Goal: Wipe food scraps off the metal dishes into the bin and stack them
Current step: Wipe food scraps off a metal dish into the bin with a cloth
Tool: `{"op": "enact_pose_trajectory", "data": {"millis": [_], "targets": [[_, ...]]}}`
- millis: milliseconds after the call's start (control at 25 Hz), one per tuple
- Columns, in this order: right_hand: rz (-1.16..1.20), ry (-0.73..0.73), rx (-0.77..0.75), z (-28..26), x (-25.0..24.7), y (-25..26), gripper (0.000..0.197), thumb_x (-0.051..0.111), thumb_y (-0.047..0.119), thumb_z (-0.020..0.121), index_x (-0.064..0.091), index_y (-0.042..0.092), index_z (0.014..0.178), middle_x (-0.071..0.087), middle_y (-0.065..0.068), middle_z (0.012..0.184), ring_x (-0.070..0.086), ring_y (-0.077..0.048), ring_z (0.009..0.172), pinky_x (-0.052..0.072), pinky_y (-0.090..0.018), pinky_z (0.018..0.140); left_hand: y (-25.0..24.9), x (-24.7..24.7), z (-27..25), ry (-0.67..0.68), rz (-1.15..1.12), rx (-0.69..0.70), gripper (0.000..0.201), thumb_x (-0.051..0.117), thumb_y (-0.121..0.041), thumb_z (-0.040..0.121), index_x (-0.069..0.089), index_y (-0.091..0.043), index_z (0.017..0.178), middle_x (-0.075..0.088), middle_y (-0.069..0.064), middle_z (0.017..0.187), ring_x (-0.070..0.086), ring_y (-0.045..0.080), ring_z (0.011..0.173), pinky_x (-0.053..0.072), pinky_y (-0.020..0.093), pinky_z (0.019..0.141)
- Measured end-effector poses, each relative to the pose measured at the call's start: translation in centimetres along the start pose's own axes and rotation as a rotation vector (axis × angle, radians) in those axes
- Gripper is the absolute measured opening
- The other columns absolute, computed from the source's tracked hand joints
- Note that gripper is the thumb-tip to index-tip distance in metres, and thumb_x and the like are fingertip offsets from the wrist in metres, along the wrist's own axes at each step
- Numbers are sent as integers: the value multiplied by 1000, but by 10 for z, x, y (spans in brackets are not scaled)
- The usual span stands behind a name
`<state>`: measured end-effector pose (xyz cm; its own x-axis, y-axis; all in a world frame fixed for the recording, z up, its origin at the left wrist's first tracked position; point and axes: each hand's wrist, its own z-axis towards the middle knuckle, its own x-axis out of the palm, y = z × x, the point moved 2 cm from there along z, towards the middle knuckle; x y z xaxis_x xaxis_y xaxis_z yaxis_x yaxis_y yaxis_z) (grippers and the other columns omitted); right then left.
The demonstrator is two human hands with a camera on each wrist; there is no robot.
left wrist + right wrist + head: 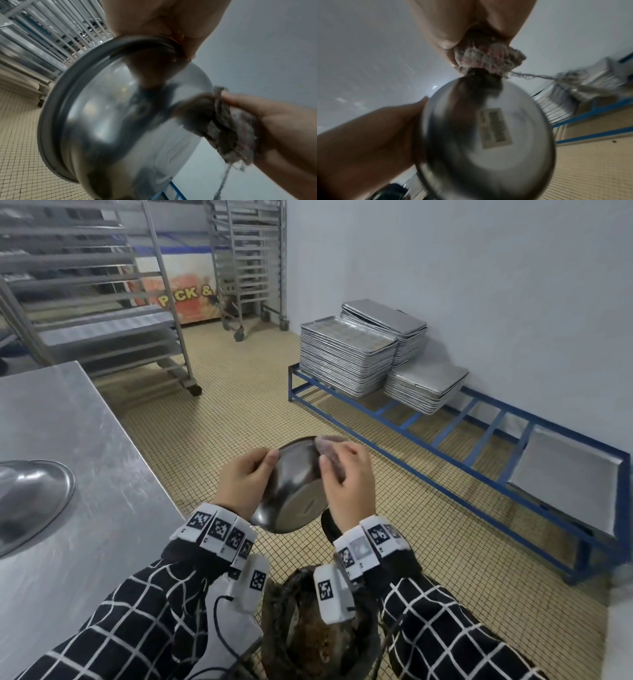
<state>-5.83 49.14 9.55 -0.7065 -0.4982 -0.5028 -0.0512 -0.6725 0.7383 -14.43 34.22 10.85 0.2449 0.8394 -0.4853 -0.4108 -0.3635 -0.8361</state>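
Note:
A round metal bowl (294, 491) is held tilted in the air, its underside with a label toward me. My left hand (245, 479) grips its left rim, thumb on the edge. My right hand (346, 477) clutches a frayed grey-pink cloth (330, 446) against the bowl's upper right rim. The left wrist view shows the bowl (120, 121) from outside with the cloth (231, 128) at its edge. In the right wrist view the cloth (488, 59) touches the top of the bowl (488, 142). Below the hands stands a dark bin (368, 648) with brown scraps inside.
A steel table (85, 474) lies at my left, with an upturned metal dish (30, 498) on it. Stacks of baking trays (346, 354) sit on a low blue rack (479, 474) along the right wall. Wheeled tray trolleys (102, 302) stand behind. The floor is tiled.

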Motion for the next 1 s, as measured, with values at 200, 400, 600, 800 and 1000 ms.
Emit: {"op": "enact_pose_trajectory", "data": {"millis": [200,400,600,800,1000], "targets": [[-4,57,-114,-11,20,14,48,37,42,99,44,22,141,38,1,141,39,-11,128,36,-20,101,-3,-3,3,0,-158,-29,30,47,-31,98,62,-23,74,62,-5,59,56,1,53,43,11,53],[221,119,171,-2,14,-9,47,31,37,102,33,25,147,33,4,150,32,-3,133,35,-17,106,3,-13,3,-65,-244,-102,30,45,-33,99,65,-20,81,64,-1,68,59,14,67,45,25,68],[12,142,-5,-21,31,0,61,23,48,98,17,20,152,17,0,158,15,-15,145,18,-29,116,4,-9,3,-53,-125,-29,34,45,-29,99,58,-18,70,55,0,59,50,15,57,43,30,60],[-136,78,-145,-12,34,16,60,22,43,98,20,15,151,18,-5,158,8,-14,146,9,-31,119,-1,-3,-2,-28,-61,63,23,54,-30,94,59,-22,73,58,-5,62,51,1,54,42,14,53],[132,66,154,0,19,-4,52,29,43,101,32,20,148,32,4,153,27,-14,141,28,-35,115,13,-4,-7,-29,-288,-90,30,61,-42,83,60,-13,79,64,3,70,62,16,64,53,31,60]]}}
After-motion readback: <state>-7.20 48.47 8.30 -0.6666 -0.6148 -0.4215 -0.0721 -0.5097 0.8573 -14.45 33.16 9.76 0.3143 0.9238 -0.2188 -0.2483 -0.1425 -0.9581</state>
